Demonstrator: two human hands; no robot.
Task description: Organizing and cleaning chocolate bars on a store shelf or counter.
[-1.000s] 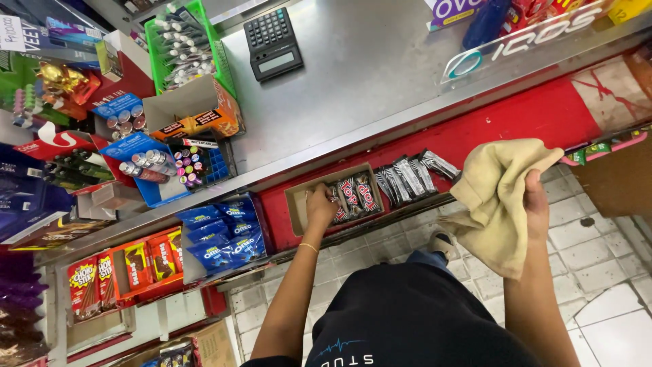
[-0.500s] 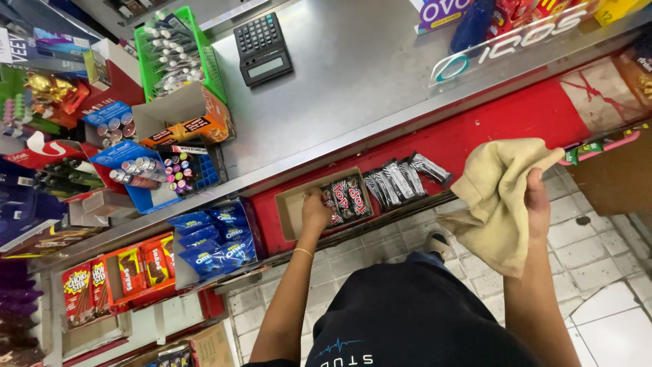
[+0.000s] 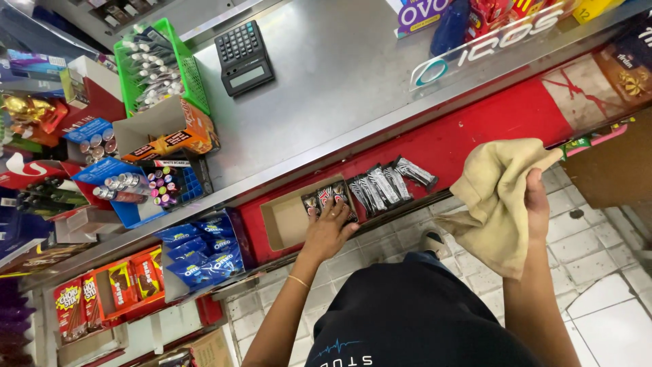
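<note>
Standing at a shop counter, a person in a dark shirt rests the left hand (image 3: 329, 228) palm down, fingers spread, on dark-wrapped chocolate bars (image 3: 327, 197) at the right end of an open cardboard display box (image 3: 284, 221). The box sits on a red shelf (image 3: 475, 129) just below the steel countertop (image 3: 333, 88), its left part bare. A second row of dark-wrapped bars (image 3: 387, 183) lies just beside the box to the right. The right hand (image 3: 536, 204) is closed on a beige cloth (image 3: 499, 197), which hangs crumpled in the air, apart from the shelf and above the white tiled floor (image 3: 598, 272). The 2 hands are well apart. On the countertop a black calculator (image 3: 243, 56) lies near a green basket (image 3: 159, 64) of wrapped items. Blue biscuit packs (image 3: 200, 248) and orange snack boxes (image 3: 115, 289) fill the lower racks to the left.
</note>
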